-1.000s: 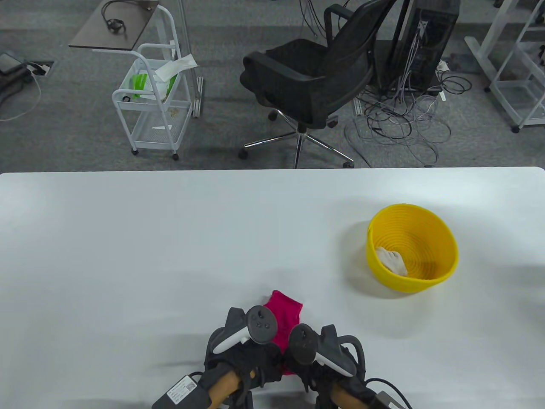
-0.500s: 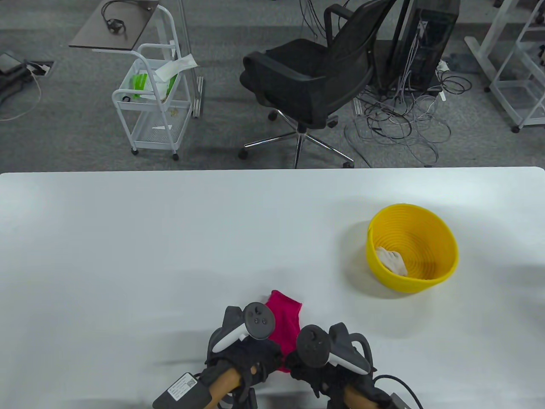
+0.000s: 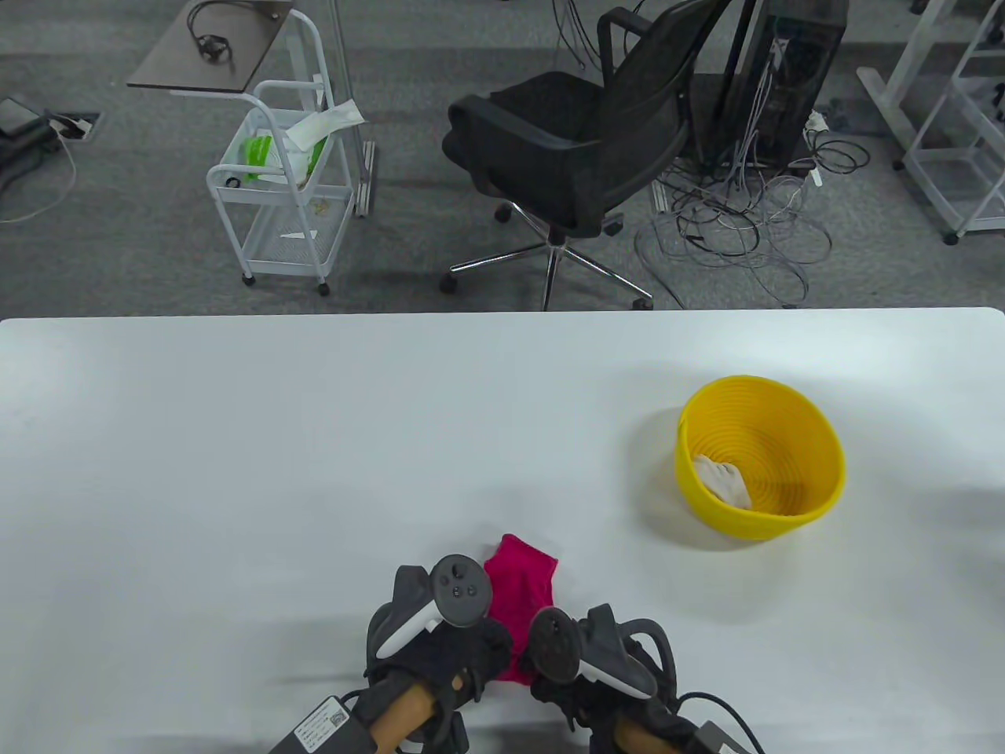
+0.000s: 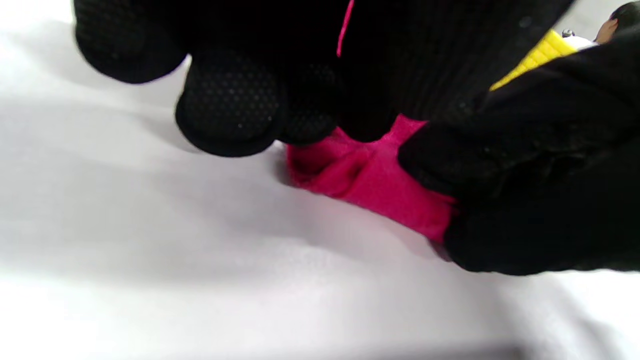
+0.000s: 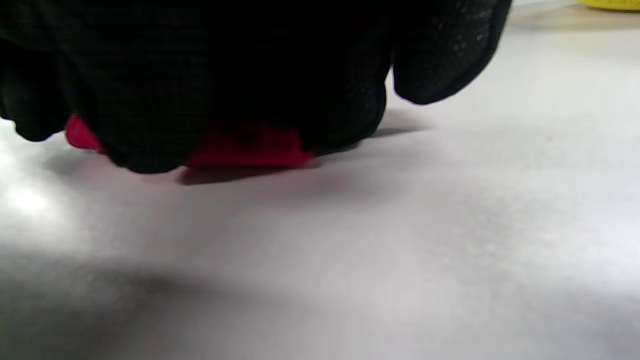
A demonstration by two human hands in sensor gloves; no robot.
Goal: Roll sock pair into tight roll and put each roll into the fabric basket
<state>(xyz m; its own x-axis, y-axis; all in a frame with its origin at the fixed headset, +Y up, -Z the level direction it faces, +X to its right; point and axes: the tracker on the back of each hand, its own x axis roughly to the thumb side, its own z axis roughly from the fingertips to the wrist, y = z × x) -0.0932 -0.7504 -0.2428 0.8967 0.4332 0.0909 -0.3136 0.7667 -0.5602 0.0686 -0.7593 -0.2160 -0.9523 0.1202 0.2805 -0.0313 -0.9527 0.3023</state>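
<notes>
A magenta sock pair (image 3: pixel 520 585) lies on the white table (image 3: pixel 235 471) near its front edge, its near end bunched between my hands. My left hand (image 3: pixel 447 652) curls its fingers over the near left part of the sock (image 4: pixel 370 182). My right hand (image 3: pixel 577 667) grips the near right part, its fingers curled down over the red fabric (image 5: pixel 250 147). The far end of the sock lies flat and uncovered. A yellow fabric basket (image 3: pixel 760 468) stands to the right, holding a rolled white sock pair (image 3: pixel 724 481).
Beyond the table's far edge are a black office chair (image 3: pixel 581 149), a white wire cart (image 3: pixel 283 188) and a tangle of cables (image 3: pixel 738 220) on the grey floor. Bare white table surface stretches left and behind the sock.
Both hands have shifted slightly left and toward the table's front edge, keeping hold of the sock's near end. The basket has not moved.
</notes>
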